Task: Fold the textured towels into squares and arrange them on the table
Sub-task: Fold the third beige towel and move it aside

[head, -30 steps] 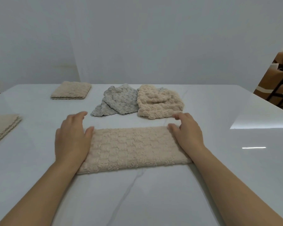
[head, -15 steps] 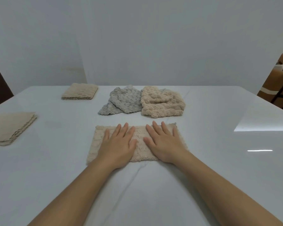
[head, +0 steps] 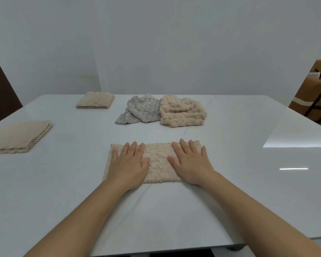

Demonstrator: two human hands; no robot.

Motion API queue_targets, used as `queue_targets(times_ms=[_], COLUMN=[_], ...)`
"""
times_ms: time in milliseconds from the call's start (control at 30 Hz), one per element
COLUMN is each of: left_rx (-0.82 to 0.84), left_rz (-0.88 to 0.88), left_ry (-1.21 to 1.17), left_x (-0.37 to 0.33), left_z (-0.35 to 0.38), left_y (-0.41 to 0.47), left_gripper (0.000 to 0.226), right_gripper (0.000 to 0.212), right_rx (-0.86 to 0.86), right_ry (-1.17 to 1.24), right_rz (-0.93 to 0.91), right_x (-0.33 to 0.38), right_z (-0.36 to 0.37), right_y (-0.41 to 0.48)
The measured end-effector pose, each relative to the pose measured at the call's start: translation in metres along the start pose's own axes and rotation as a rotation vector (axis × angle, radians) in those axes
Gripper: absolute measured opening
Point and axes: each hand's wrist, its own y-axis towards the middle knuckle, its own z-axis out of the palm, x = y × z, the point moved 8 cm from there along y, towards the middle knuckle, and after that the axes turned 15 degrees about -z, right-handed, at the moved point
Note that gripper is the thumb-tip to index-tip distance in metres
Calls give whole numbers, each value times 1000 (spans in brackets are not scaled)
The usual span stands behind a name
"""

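Head | left hand (head: 128,166), right hand (head: 191,165) | fingers (head: 133,151) straight, apart, pressing beige towel (head: 157,164) flat

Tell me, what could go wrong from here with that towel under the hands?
Two things might go wrong. The table looks glossy, so the beige strip could slide under the flat left hand and right hand during the next fold, leaving its edges misaligned. The strip's far right corner also looks uneven, so the finished square may come out skewed next to the neat folded square at the far left.
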Motion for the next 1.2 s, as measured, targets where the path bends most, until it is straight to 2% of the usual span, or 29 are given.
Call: queue_targets(times_ms=[100,233,367,500,700,867,1000,1100,1200], left_rx=[11,-81,-15,-18,-4,-17,-131,-91,-46], left_rz=[1,101,96,81,-67,-101,-52,39,30], left_ry=[16,-2,6,-6,13,68,12,-22,-26], left_x=[1,-12,-9,1,44,50,30,3,3], left_z=[-4,-15,1,1,-4,-13,-32,-18,-4], left_y=[-19,-26,-20,-14,-3,-5,-7,-14,-14], left_gripper=[59,57,55,56,58,61,59,57,57], right_gripper=[63,58,56,57,57,57,58,57,57], right_rx=[24,-64,-29,-45,-40,-8,-104,-79,-70], right_ry=[4,-66,-35,3,5,-15,-23,-15,-12], right_rz=[10,-75,-125,-90,45,90,-1,-81,-91], right_x=[3,31,51,32,-5,-3,32,59,57], right_z=[-3,-16,5,5,-2,-7,-16,-1,8], right_y=[-18,-14,-5,-7,-19,-20,-11,0,3])
